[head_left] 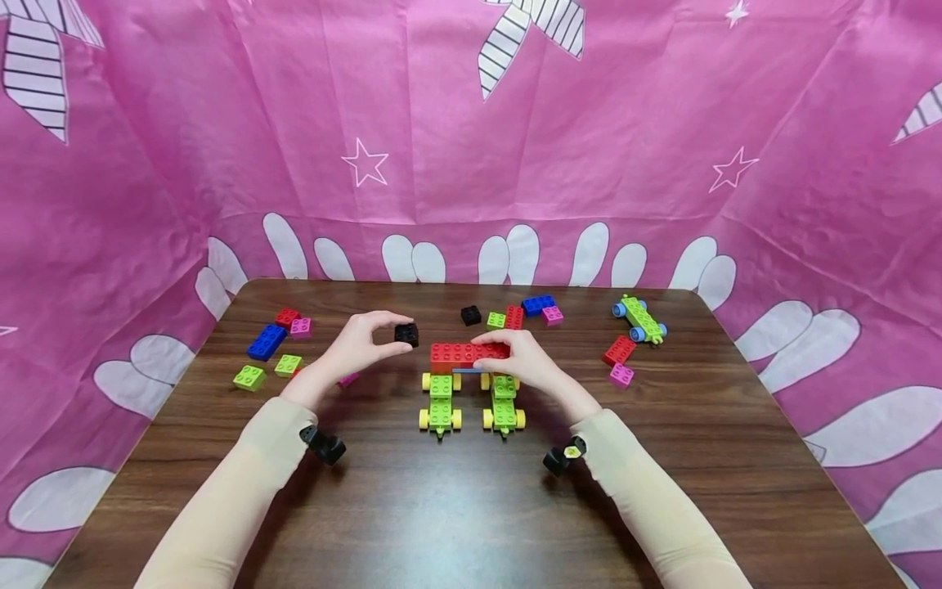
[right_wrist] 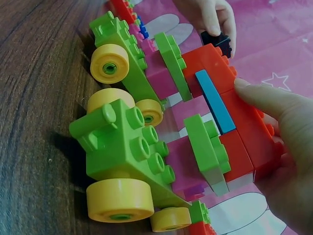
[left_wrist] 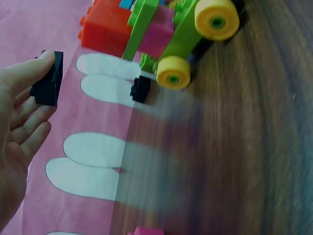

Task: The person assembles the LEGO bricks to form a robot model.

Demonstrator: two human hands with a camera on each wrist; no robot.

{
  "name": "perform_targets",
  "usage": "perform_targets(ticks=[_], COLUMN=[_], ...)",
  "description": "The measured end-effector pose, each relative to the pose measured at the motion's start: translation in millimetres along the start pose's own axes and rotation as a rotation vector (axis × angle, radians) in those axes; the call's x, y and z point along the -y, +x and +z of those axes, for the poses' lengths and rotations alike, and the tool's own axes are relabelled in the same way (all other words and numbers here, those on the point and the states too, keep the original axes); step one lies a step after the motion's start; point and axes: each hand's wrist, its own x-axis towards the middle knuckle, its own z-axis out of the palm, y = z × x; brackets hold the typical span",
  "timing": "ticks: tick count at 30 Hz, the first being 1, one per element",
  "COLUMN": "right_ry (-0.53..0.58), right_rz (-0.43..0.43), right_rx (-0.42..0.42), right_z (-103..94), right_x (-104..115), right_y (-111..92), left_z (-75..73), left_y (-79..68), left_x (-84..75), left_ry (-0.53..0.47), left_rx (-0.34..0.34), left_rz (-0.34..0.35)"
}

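My left hand [head_left: 359, 342] pinches a small black building brick [head_left: 406, 334] between thumb and fingers, in the air left of a brick build. In the left wrist view its thumb presses one side of the black brick [left_wrist: 50, 78]. My right hand [head_left: 521, 358] grips the right part of the red bricks [head_left: 450, 357] on top of the build, thumb in front and fingers behind. Below the red bricks stand two green wheeled bases [right_wrist: 128, 147] with yellow wheels. Pink bricks [right_wrist: 183, 164] and green bricks [right_wrist: 203, 147] sit between, and a flat blue piece [right_wrist: 215, 101] crosses the red front.
A green wheeled base with blue wheels [head_left: 639, 319] lies at the far right, near a red brick [head_left: 620, 350]. Loose bricks, among them a blue brick [head_left: 266, 342], lie on the left. Another black brick [head_left: 471, 315] sits behind the build. Pink cloth [head_left: 441, 123] hangs beyond the table.
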Motion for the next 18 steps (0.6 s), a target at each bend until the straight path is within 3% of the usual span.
perform_targets(ticks=[18], right_ry=[0.032], right_rz=[-0.003], right_rx=[-0.014], right_z=[2.5], right_x=[-5.6], right_y=[0.0], left_z=[24.9], left_y=[-4.7], left_x=[-11.3], left_ry=[0.0], left_rx=[0.0], left_rz=[0.117])
